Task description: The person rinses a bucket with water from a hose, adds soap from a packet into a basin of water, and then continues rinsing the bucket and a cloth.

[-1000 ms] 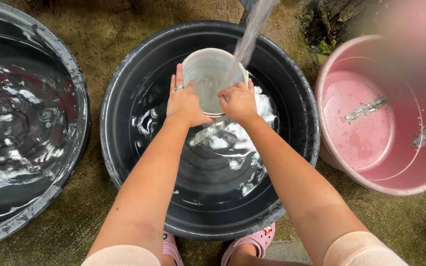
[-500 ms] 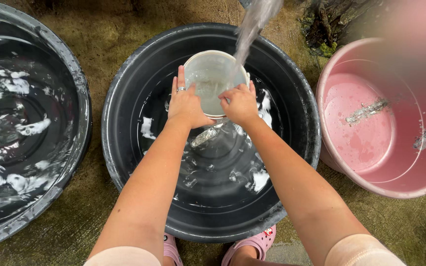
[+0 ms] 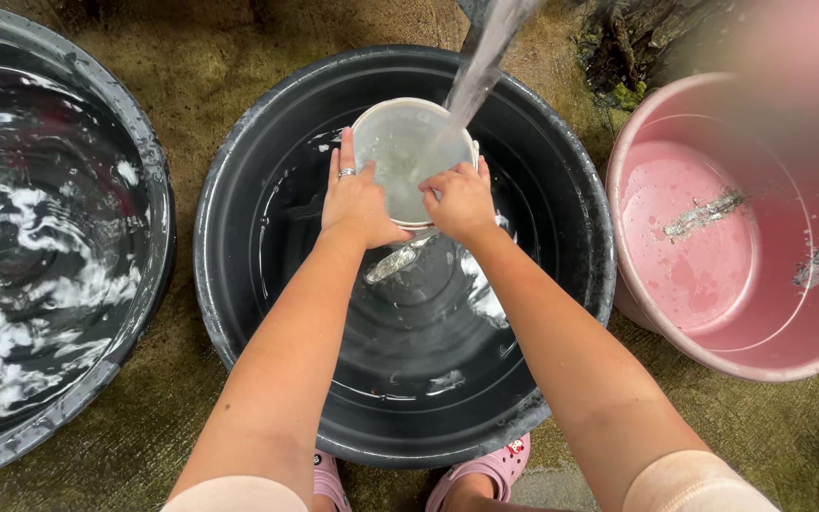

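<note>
A small white bucket (image 3: 408, 147) is held over the far side of a large black basin (image 3: 239, 313) that has shallow water in it. My left hand (image 3: 356, 201), with a ring on one finger, grips the bucket's left rim. On the near right rim my right hand (image 3: 463, 199) grips it too. A stream of water (image 3: 481, 62) falls from above into the bucket, which is partly filled.
A second black basin (image 3: 149, 190) full of rippling water stands at the left. At the right is a pink basin (image 3: 637, 303) with a little water. Mossy concrete ground surrounds them. My pink shoes (image 3: 490, 466) show at the bottom edge.
Both hands and the bucket stay almost still under the stream. The splashing in the middle basin has calmed, and the ripples in the left basin have shifted.
</note>
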